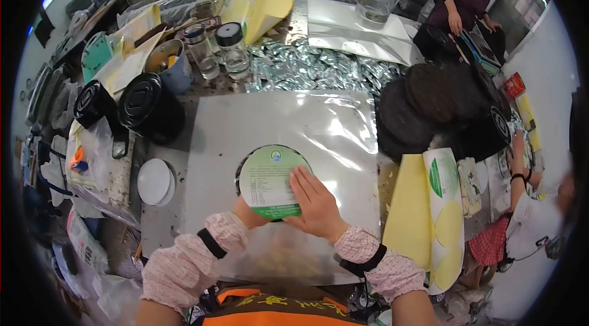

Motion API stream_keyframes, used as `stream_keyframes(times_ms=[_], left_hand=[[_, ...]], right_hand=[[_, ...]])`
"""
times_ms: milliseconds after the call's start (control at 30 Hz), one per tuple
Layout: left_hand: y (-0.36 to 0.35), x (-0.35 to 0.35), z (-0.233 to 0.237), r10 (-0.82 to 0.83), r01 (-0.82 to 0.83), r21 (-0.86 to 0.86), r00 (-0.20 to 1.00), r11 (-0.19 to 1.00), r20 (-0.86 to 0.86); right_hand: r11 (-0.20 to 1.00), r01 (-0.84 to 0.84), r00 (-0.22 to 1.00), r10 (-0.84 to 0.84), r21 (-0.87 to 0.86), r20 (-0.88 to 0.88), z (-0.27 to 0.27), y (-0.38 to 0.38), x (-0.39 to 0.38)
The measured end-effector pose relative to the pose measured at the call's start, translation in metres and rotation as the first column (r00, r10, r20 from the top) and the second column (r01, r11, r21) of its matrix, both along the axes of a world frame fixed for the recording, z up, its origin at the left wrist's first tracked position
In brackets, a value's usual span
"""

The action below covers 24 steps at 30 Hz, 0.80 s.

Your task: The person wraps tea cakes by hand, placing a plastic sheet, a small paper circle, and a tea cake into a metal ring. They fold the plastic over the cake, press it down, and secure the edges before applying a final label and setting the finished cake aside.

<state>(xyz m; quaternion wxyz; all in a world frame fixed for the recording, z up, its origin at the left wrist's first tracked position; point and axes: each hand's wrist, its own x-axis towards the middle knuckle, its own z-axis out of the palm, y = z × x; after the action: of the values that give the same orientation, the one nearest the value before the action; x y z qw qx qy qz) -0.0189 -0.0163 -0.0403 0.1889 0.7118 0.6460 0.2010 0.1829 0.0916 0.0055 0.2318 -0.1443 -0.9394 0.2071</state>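
Observation:
A round green-and-white label (268, 186) with printed text lies over a flat round object whose dark edge shows at its upper left. My left hand (248, 212) grips this disc from below at its lower left, and the fingers are hidden under it. Flat on the label's right side rests my right hand (318, 206), fingers stretched out. Both hands are above a shiny silver sheet (227, 123). To the right lies a strip of round labels (446, 222) beside a yellow backing sheet (408, 209).
Stacked dark round slabs (423, 105) stand at right. Crinkled silver packets (307, 65) lie behind the sheet. At left are black lidded canisters (150, 105), glass jars (233, 50) and white bowls (155, 181). One person (469, 1) sits back right, another (540, 222) at right.

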Motion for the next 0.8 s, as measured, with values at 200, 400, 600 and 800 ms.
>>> stream_keyframes(times_ms=[200,400,600,800], left_hand=[[0.007,0.008,0.022,0.069,-0.08,0.056,0.984,0.995,0.163],[0.007,-0.005,0.029,0.103,-0.299,0.099,0.591,0.949,0.8],[0.005,0.004,0.026,0.226,-0.305,0.447,0.948,0.841,0.223],[0.018,-0.016,0.029,0.268,-0.456,0.086,0.655,0.886,0.706]], right_hand=[[0.998,0.027,0.992,-0.021,-0.05,0.121,0.024,-0.005,-0.018],[0.891,-0.022,0.994,-0.028,-0.454,-0.104,-0.013,0.021,-0.069],[0.998,0.012,0.972,-0.025,0.059,0.234,-0.007,-0.009,-0.087],[0.943,0.069,0.975,-0.134,-0.326,-0.18,-0.008,0.019,-0.079]])
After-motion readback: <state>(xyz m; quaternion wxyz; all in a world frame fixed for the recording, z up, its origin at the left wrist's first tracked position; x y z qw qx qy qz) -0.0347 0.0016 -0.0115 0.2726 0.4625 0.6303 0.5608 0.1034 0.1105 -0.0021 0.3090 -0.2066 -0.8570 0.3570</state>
